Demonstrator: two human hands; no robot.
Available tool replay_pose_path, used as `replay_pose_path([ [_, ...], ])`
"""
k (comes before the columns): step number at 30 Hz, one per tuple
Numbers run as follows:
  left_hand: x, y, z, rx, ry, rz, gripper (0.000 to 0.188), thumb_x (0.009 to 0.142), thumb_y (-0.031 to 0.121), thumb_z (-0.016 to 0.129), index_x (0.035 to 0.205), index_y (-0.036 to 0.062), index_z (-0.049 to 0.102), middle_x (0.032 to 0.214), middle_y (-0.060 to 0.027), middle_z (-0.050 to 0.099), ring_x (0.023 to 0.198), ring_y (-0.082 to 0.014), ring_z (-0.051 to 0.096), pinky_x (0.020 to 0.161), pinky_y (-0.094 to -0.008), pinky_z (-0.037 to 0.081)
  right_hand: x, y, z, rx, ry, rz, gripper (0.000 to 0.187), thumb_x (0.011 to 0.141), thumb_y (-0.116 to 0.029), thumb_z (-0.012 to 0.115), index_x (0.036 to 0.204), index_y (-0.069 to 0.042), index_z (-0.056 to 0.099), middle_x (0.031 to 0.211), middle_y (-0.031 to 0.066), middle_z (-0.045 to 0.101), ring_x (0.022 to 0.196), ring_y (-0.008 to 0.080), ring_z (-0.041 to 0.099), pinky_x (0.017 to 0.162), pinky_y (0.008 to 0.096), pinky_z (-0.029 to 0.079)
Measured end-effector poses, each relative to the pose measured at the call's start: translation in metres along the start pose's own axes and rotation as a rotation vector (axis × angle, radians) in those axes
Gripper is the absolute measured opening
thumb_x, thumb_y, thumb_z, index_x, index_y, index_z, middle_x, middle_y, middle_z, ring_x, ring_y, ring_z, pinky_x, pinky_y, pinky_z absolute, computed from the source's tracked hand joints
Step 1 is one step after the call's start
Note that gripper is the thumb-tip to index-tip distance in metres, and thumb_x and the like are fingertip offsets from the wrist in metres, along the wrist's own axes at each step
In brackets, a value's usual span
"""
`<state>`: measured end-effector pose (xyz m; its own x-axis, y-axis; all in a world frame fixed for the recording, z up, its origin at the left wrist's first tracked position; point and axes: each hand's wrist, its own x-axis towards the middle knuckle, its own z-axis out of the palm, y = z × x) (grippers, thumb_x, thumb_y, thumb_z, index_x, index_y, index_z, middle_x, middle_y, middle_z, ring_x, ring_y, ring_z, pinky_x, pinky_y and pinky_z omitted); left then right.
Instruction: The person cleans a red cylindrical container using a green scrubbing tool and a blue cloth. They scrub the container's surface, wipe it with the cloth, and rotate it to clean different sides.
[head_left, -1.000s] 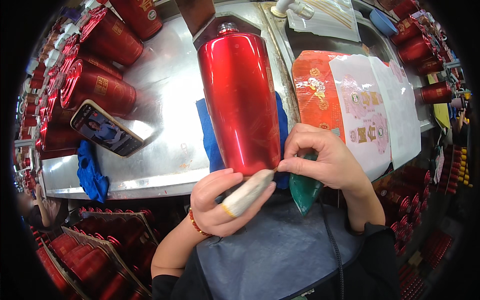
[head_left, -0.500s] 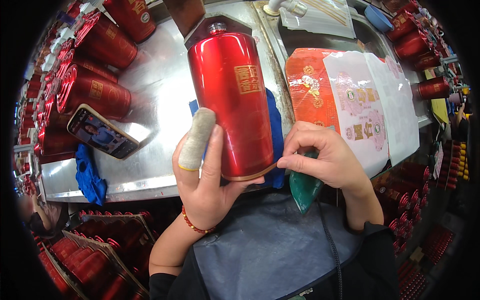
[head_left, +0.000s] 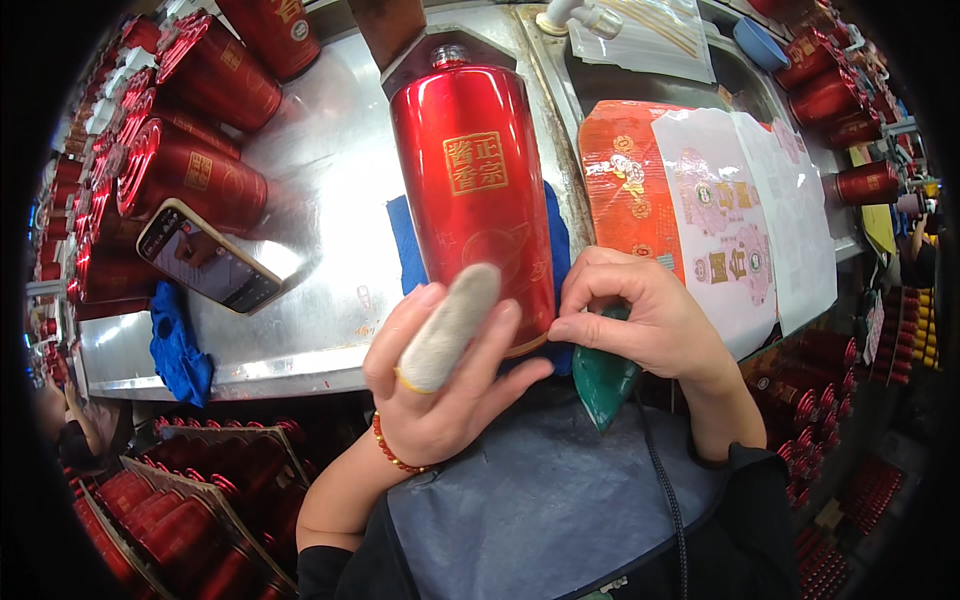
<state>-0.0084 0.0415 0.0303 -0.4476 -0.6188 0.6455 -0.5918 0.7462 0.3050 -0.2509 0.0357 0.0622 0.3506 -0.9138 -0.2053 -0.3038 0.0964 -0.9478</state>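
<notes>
A glossy red bottle (head_left: 470,190) with a gold square emblem lies before me, its metallic threaded neck pointing away. My left hand (head_left: 450,370) rests on the near part of the bottle, fingers spread; a pale cloth finger sleeve (head_left: 455,335) covers one finger. Beside the bottle's base, my right hand (head_left: 640,315) is closed, thumb and forefinger pinched together at the base edge. Whatever lies in that pinch is too small to make out. A green pointed tool (head_left: 606,385) sticks out below the curled fingers of this hand. Under the bottle shows a blue cloth (head_left: 558,230).
Several red bottles (head_left: 195,175) crowd the left of the metal worktop (head_left: 320,130). A phone (head_left: 210,258) leans near them, above a crumpled blue cloth (head_left: 180,345). Printed sheets (head_left: 715,215) lie right, near a tap (head_left: 580,15) and a blue bowl (head_left: 760,40). An angled holder (head_left: 390,28) stands by the bottle's neck.
The bottle has turned about its length, bringing the gold emblem round to the left, and shifted slightly right. My left hand has moved right over it, fingers extended. The right hand stays nearly still.
</notes>
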Motion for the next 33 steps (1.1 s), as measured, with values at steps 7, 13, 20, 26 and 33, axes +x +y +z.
replay_pose_path([
  [7,0.013,-0.003,0.002,0.056,-0.091,-0.116,0.100,0.073,0.038,0.091,0.151,-0.0053,0.046,0.156,-0.0245,0.045,0.136,-0.0393,0.049,0.112,-0.0466,0.040,-0.002,0.000,0.000,0.022,-0.004,-0.021,0.011,0.088,-0.008,0.080,0.086,-0.001,0.072,0.088,0.0036,0.064,0.085,0.0149,0.062,0.076,0.0283,0.048],
  [13,-0.006,-0.014,0.001,-0.224,-0.158,-0.311,0.105,0.081,0.036,0.089,0.156,-0.0092,0.032,0.159,-0.0281,0.037,0.146,-0.0422,0.040,0.118,-0.0455,0.036,-0.004,0.003,-0.004,-0.032,-0.007,-0.031,0.010,0.089,-0.007,0.079,0.086,0.000,0.071,0.089,0.0035,0.064,0.084,0.0134,0.063,0.074,0.0269,0.048],
  [20,-0.023,-0.028,0.010,-0.816,-0.135,-0.476,0.098,0.090,0.026,0.080,0.161,-0.0071,0.021,0.163,-0.0234,0.031,0.152,-0.0331,0.033,0.123,-0.0438,0.027,-0.003,-0.013,-0.001,0.196,0.028,0.208,0.026,0.087,-0.004,0.081,0.107,0.001,0.064,0.093,0.0035,0.066,0.081,0.0075,0.065,0.071,0.0218,0.050],
  [26,-0.005,-0.010,-0.003,-1.012,-0.174,-0.801,0.096,0.090,0.018,0.077,0.163,-0.0048,0.017,0.168,-0.0206,0.023,0.156,-0.0300,0.025,0.126,-0.0432,0.022,-0.001,-0.010,0.005,0.213,0.069,0.205,0.060,0.084,-0.006,0.084,0.134,0.002,0.052,0.093,0.0056,0.066,0.076,0.0073,0.065,0.070,0.0204,0.050],
  [33,-0.009,-0.013,-0.005,-0.981,-0.238,-0.816,0.101,0.090,0.019,0.079,0.163,-0.0040,0.014,0.170,-0.0188,0.020,0.157,-0.0295,0.021,0.127,-0.0438,0.020,0.002,-0.008,0.006,0.259,0.041,0.169,0.074,0.085,-0.006,0.084,0.147,0.004,0.045,0.092,0.0060,0.065,0.075,0.0075,0.065,0.069,0.0205,0.050],
])
